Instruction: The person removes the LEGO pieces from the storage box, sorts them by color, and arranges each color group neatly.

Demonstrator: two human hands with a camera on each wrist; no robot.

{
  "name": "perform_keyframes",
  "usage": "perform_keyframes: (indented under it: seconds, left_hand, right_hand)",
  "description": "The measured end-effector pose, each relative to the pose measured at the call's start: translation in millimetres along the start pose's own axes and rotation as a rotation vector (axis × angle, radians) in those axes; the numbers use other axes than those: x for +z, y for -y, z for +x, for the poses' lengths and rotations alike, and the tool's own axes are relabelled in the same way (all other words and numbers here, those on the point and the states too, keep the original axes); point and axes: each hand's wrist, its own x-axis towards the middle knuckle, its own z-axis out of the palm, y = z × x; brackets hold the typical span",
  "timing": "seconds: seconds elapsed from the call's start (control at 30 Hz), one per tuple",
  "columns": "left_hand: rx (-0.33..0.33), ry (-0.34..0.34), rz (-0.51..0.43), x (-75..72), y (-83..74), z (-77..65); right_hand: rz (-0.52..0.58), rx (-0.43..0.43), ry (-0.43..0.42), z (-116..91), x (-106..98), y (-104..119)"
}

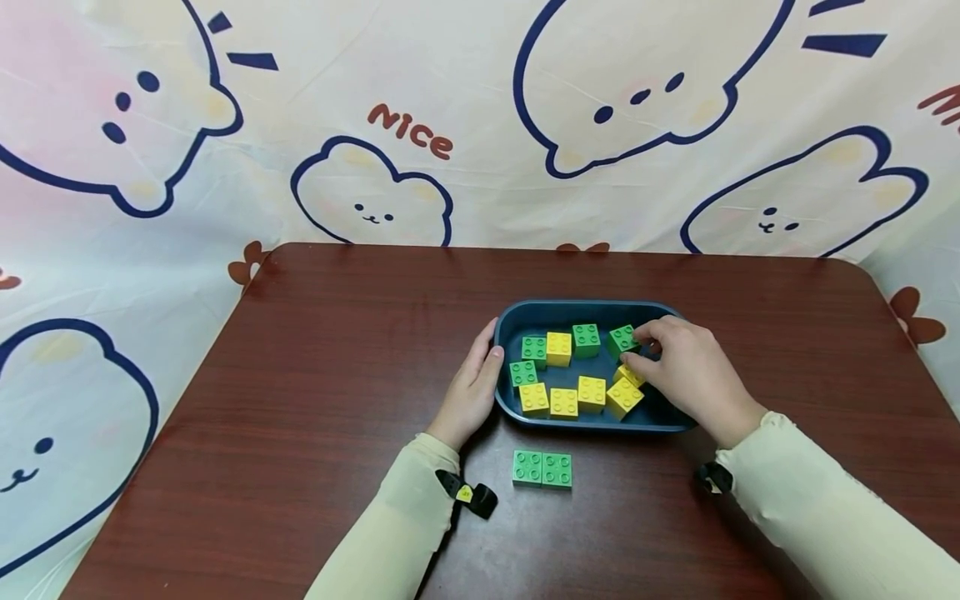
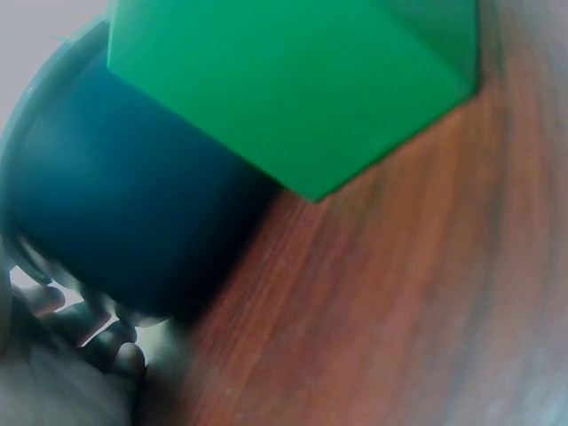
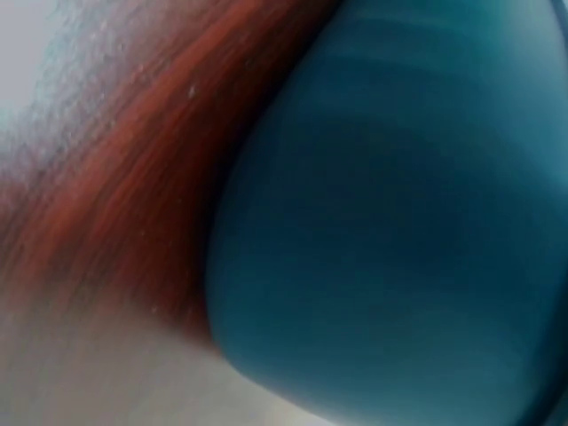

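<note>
A dark blue oblong tray (image 1: 592,423) holds several green and yellow toy building blocks, studs up. At the tray's left end, my left hand (image 1: 468,387) grips the outer wall; its fingertips show against the tray wall (image 2: 133,195) in the left wrist view. My right hand (image 1: 693,375) reaches over the right end, thumb and forefinger pinching a green block (image 1: 621,339) inside the tray. Just under that thumb lies a yellow block (image 1: 628,375), partly covered. The right wrist view shows only the tray's outer wall (image 3: 382,222) and no fingers.
Two green blocks (image 1: 542,469) sit side by side on the brown table (image 1: 337,375), in front of the tray; one green block (image 2: 302,98) looms large in the left wrist view. Behind the table hangs a cartoon-printed cloth (image 1: 480,67).
</note>
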Motion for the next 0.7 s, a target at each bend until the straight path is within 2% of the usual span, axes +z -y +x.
perform_keyframes:
  seconds: [0.27, 0.6, 0.7]
  left_hand:
    - [0.011, 0.002, -0.005, 0.5, 1.8, 1.1]
    - [0.009, -0.002, 0.008, 0.6, 0.9, 0.8]
    - [0.002, -0.001, 0.004, 1.3, 6.6, 3.9]
  right_hand:
    - [-0.021, 0.029, 0.017, 5, 1, 0]
    - [-0.103, 0.075, 0.071, 12, 2, 4]
    - [-0.113, 0.084, 0.081, 13, 1, 5]
